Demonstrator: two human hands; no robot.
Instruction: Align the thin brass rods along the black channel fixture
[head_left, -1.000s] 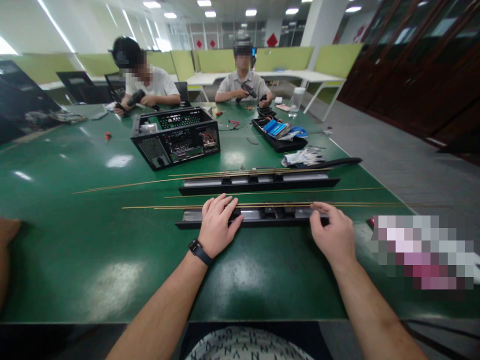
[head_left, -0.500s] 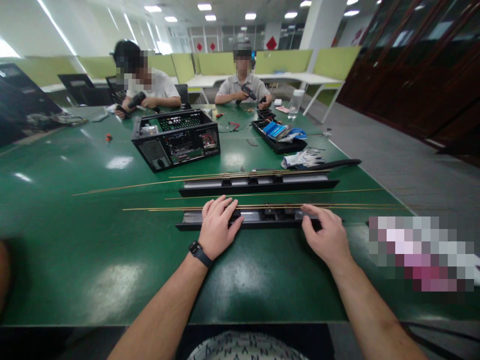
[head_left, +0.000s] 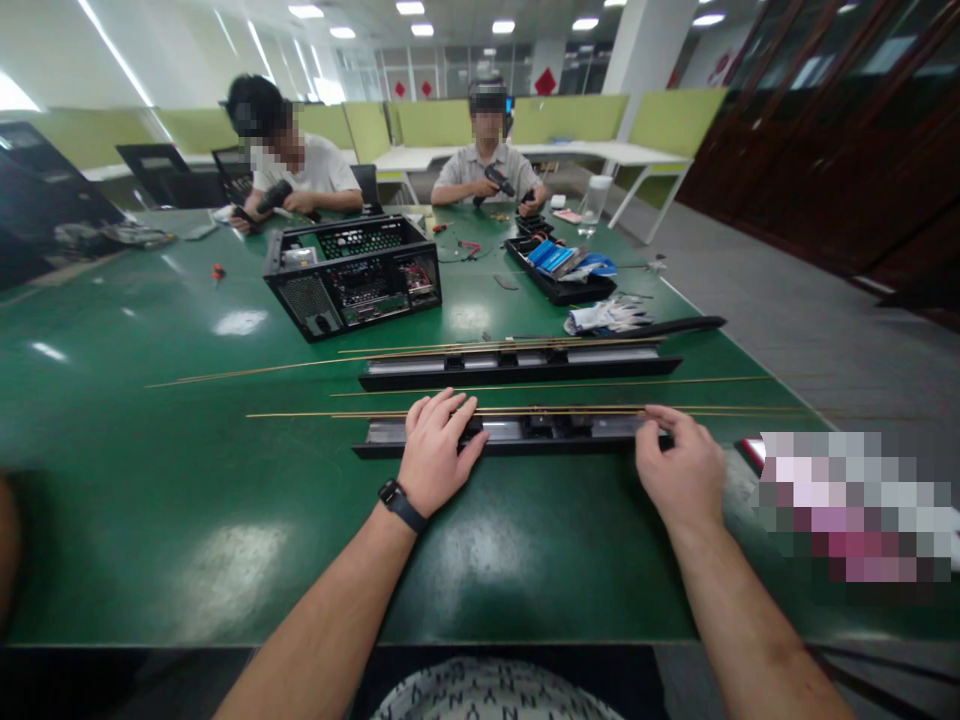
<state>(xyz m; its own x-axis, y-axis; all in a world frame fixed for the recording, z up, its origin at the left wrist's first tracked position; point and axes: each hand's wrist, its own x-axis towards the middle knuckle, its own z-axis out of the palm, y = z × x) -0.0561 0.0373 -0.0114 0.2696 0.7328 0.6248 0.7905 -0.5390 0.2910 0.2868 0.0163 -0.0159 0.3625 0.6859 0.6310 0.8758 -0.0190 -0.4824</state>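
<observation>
My left hand (head_left: 435, 440) lies across a black-and-silver rail (head_left: 517, 449), fingers stretched over its far side and thumb on the near part. Dark blocks sit inside the rail; some are hidden by that hand. Thin brass-coloured rods (head_left: 510, 412) run lengthwise above it and past both ends. At the rail's right end, my right hand (head_left: 682, 462) is closed, its curled thumb and index finger on one rod. Behind lies a second rail (head_left: 517, 376) with blocks and more thin rods (head_left: 247, 373). A single rod (head_left: 555, 387) stretches between the two rails.
An open computer case (head_left: 352, 280) stands farther back. Right of it are a black tray (head_left: 577, 294) with blue items, gloves (head_left: 609, 316) and a clear bottle (head_left: 595, 205). Two people (head_left: 487, 170) hold drills across the green table (head_left: 187, 480). A blurred object (head_left: 847, 500) lies right.
My right hand has moved right along the near rail, its thumb and index finger closer together. One rod's left end has slid right with it. My left hand has stayed in place.
</observation>
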